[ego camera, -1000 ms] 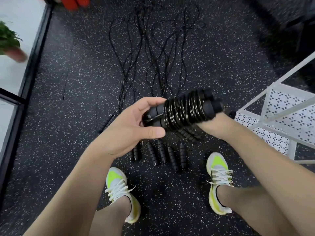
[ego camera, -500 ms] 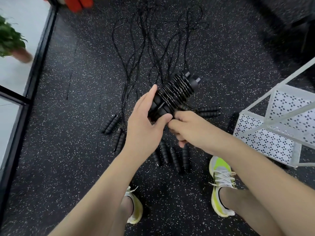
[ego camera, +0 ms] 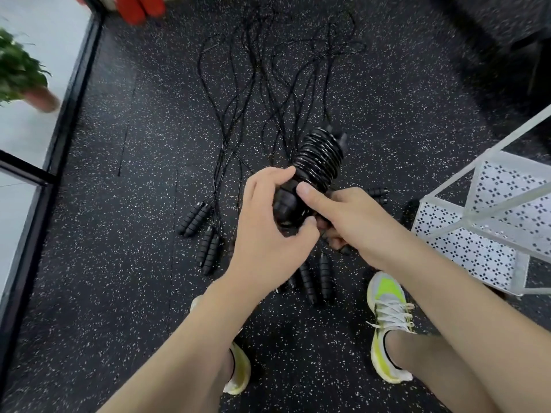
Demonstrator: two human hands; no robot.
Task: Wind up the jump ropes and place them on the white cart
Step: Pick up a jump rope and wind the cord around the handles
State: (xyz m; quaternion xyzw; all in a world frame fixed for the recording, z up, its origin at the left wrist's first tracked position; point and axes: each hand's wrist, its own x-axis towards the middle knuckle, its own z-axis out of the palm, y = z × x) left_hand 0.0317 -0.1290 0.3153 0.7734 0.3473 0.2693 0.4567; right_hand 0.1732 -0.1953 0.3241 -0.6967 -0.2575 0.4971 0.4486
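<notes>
A wound jump rope (ego camera: 317,162), black cord coiled round its two black handles, is held upright and tilted in the middle of the view. My left hand (ego camera: 268,234) grips its lower end from the left. My right hand (ego camera: 348,219) grips the same end from the right, thumb laid across the handles. Several unwound jump ropes (ego camera: 268,84) lie stretched over the speckled floor, their black handles (ego camera: 193,219) side by side near my feet. The white cart (ego camera: 483,225), with perforated shelves, stands at the right.
A potted plant (ego camera: 21,76) stands at the far left beyond a black floor frame (ego camera: 68,108). Red objects (ego camera: 137,7) sit at the top edge. My yellow and white shoes (ego camera: 387,323) stand on the black speckled floor (ego camera: 119,263).
The wound rope swung from lying sideways to pointing up and away. My right hand moved from the rope's right end to its lower end, beside my left hand.
</notes>
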